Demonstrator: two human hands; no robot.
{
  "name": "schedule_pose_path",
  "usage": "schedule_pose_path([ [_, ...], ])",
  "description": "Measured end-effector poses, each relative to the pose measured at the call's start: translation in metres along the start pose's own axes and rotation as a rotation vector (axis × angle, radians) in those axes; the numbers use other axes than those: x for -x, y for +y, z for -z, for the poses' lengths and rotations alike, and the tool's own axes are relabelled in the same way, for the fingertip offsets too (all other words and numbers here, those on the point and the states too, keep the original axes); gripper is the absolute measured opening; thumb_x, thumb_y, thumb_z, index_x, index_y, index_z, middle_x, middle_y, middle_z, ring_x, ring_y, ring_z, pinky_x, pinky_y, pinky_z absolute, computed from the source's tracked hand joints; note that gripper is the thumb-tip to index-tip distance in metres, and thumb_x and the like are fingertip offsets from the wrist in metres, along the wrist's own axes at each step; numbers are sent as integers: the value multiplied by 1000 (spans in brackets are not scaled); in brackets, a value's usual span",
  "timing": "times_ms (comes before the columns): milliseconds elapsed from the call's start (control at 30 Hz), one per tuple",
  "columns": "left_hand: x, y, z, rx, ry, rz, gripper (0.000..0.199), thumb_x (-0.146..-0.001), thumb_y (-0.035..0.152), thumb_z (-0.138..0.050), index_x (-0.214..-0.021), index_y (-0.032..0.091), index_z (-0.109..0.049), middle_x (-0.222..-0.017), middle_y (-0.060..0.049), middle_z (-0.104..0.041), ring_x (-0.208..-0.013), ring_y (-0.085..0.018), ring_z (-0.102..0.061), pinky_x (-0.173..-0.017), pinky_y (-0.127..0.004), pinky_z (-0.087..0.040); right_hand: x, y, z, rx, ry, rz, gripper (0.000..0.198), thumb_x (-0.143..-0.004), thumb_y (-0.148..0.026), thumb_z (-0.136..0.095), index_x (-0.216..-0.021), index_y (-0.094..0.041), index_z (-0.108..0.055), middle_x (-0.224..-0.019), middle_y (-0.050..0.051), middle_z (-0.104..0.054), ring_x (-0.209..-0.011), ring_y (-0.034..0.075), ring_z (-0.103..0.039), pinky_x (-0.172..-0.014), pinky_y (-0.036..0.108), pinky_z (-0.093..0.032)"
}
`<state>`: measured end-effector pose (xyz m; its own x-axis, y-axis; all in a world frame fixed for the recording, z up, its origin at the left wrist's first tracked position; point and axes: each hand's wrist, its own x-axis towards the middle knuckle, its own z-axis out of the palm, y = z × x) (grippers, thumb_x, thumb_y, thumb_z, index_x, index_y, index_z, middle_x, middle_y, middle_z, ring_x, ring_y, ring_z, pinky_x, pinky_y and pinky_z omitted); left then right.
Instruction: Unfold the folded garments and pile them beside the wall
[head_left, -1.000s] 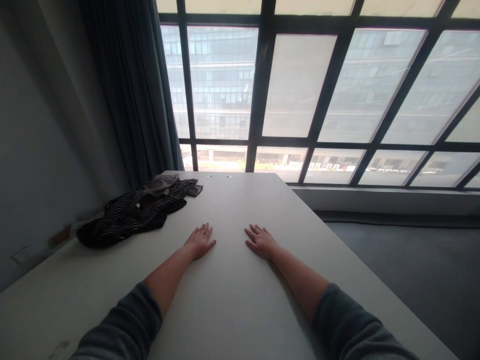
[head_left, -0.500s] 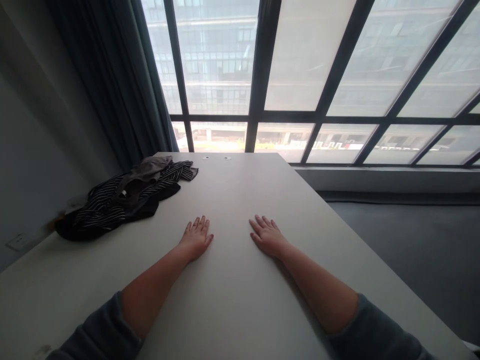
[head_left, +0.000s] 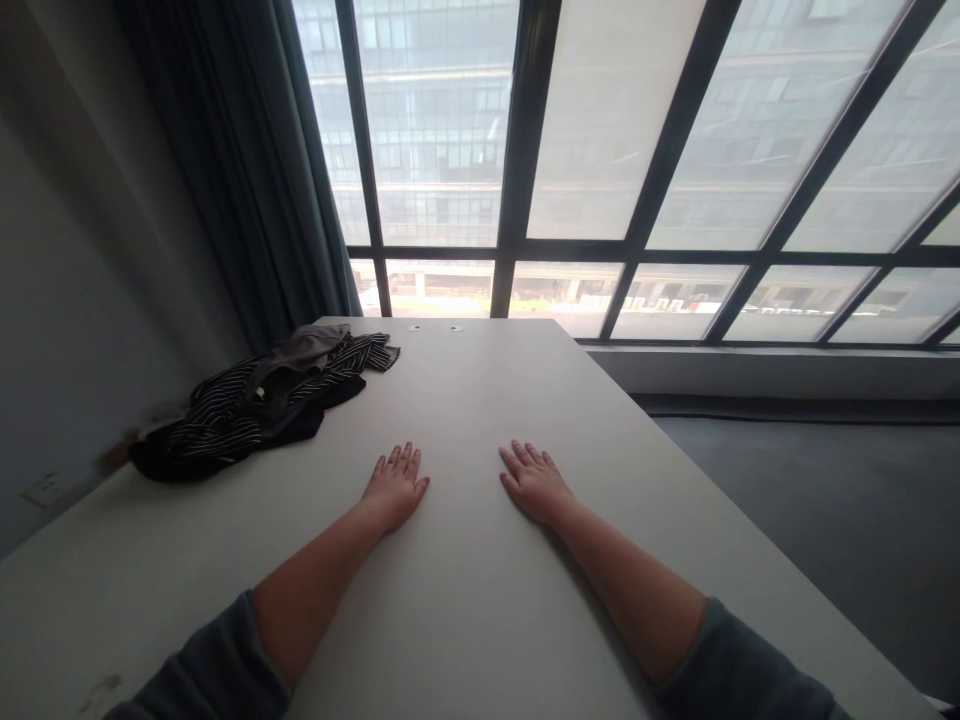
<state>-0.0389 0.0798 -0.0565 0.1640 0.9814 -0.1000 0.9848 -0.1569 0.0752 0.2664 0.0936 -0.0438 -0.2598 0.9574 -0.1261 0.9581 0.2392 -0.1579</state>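
My left hand lies palm down on the white table, its fingers spread and nothing in it. Across from it, a short gap to the right, my right hand rests flat on the same surface, also with fingers apart and holding nothing. Beyond my left hand, at the table's left side, is a loose pile of clothes. Black cloth with thin white stripes, plain black cloth and a grey-brown piece show in it. Neither hand touches the pile.
Two small whitish round pieces sit at the far end of the table. Behind it stand large dark-framed windows and a dark curtain. A wall socket is at left; grey floor lies beyond the right edge.
The camera view has tilted up slightly, so the whole scene sits a little lower in the picture. Both hands stay flat in the same places on the table.
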Motion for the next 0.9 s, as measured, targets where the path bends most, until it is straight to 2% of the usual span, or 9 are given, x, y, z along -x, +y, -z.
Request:
schedule_pose_path([
  [267, 1, -3, 1, 21, 8, -10, 73, -105, 49, -28, -168, 11, -26, -176, -14, -14, -164, -31, -13, -132, -52, -12, -2, 2, -1, 0, 13, 3, 67, -108, -53, -32, -170, -28, -28, -175, 4, -11, -164, 30, -12, -134, 52, -10],
  [500, -2, -13, -2, 46, 19, -48, 74, -103, 51, -30, -167, 14, -28, -176, -13, -15, -164, -32, -13, -132, -53, -13, -7, 11, 0, 0, -1, 64, 69, -106, -55, -37, -169, -28, -31, -174, 5, -13, -163, 32, -15, -133, 51, -13],
  [900, -1, -13, 2, 58, 2, -54, 73, -104, 54, -31, -167, 17, -30, -176, -12, -15, -164, -31, -14, -132, -51, -13, -10, 15, -1, 13, -14, 66, 70, -105, -54, -38, -169, -27, -32, -174, 7, -14, -163, 33, -15, -133, 52, -14],
])
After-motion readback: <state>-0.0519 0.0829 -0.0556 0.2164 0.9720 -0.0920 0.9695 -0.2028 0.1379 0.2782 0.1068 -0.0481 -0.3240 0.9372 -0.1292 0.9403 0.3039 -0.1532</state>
